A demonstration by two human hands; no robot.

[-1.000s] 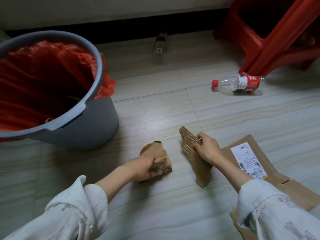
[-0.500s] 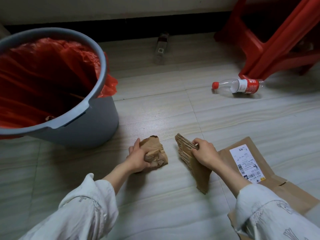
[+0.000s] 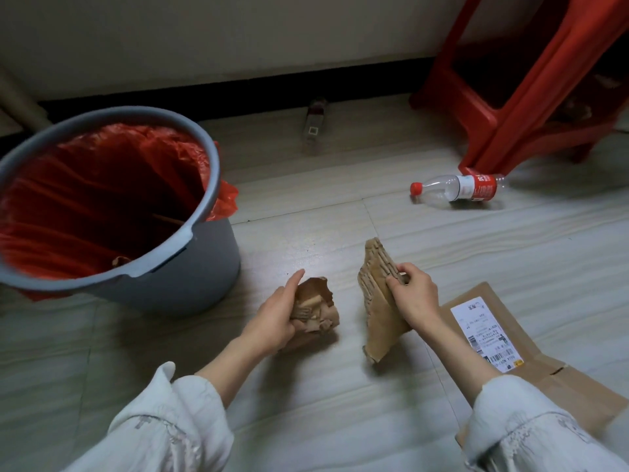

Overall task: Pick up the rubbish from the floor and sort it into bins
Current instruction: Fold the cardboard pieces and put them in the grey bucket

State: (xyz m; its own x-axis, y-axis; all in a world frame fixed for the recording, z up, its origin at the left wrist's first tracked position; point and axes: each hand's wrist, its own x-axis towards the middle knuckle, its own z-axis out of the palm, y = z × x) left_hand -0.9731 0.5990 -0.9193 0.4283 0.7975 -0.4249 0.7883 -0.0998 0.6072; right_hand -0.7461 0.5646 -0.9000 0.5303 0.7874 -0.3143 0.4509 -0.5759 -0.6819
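We are pinching torn cardboard (image 3: 377,301) in our right hand (image 3: 413,294), cupping crumpled cardboard (image 3: 315,310) in our left hand (image 3: 275,318); both should be carried squarely over the bin (image 3: 200,267).

pale floor (image 3: 340,420) of large tiles with faint wavy grain, thin grout lines crossing between them. soft glare patch on the tile near the middle. plain off-white wall (image 3: 238,39) along the top, met at its base by a dark skirting strip (image 3: 204,97). pale pipe (image 3: 17,97) slanting down at the far left against the wall. red plastic stool (image 3: 531,86) at upper right, legs standing on the tiles, dim shadow beneath it. dim, even indoor light overall.
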